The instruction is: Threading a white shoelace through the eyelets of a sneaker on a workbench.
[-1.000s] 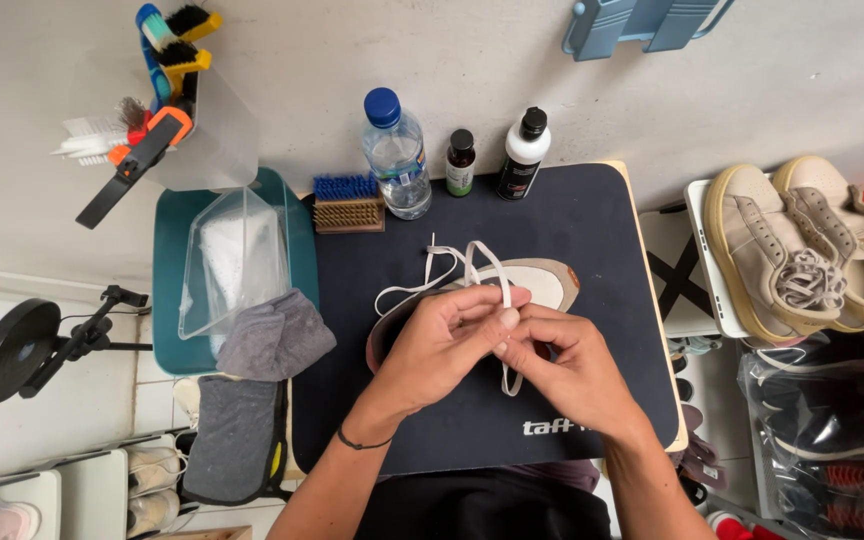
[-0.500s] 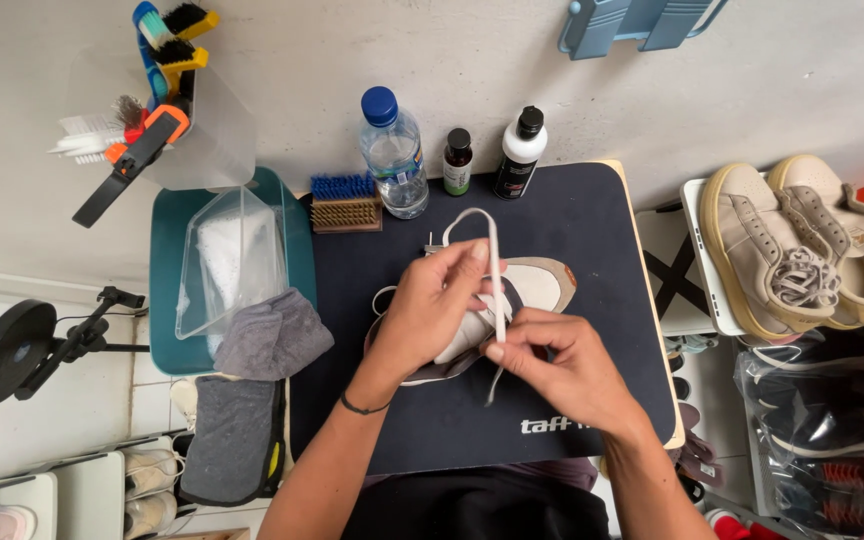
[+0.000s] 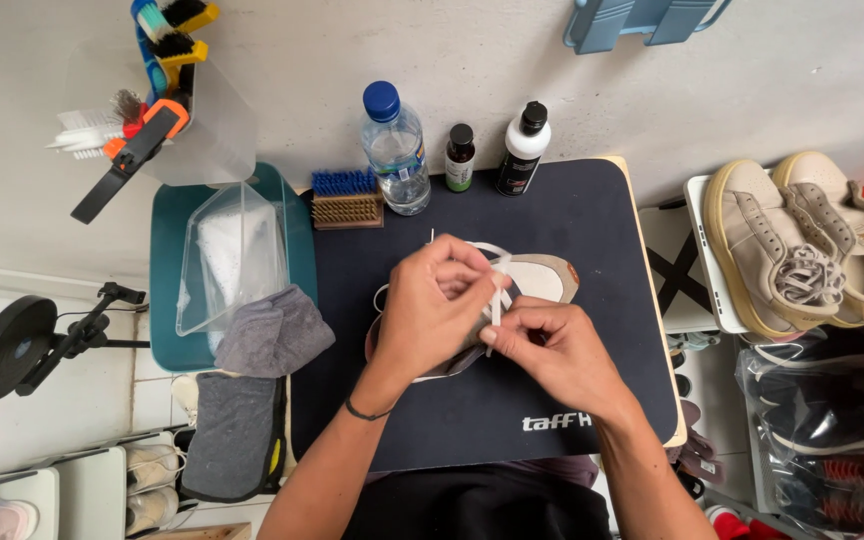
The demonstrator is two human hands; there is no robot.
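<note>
L hand (image 3: 430,312) and R hand (image 3: 552,352) meet over a shoe (image 3: 537,280) lying on the dark mat (image 3: 592,220), both working a white lace (image 3: 497,292). L fingers are curled together, tips pinched on the lace right above the shoe's throat; R thumb and forefinger are clamped on the same lace just below and to the R of the L fingertips, so the strand runs short and taut between them. Judging by the grip, it's held that close to steer the lace end at an eyelet w/o slack, tho the eyelet itself is hidden under the fingers. The shoe sits beneath both palms, toe poking out beyond the L fingertips toward the mat's R side, prob. pinned flat so it won't slide. Beyond the fingers, at the mat's far edge: a scrub brush (image 3: 347,198), water bottle (image 3: 395,150), small dark bottle (image 3: 460,157) and white bottle w/ black cap (image 3: 523,148), all well apart from the hands, within reach. A grey cloth (image 3: 274,332) lies off the L wrist side; a pair of beige sneakers (image 3: 802,240) rests well out past the R hand. Vs half a sec ago: the tall lace loop standing above the fingers is gone, pulled down to a short stretch; hands have closed in, R hand now touching the L fingertips.
</note>
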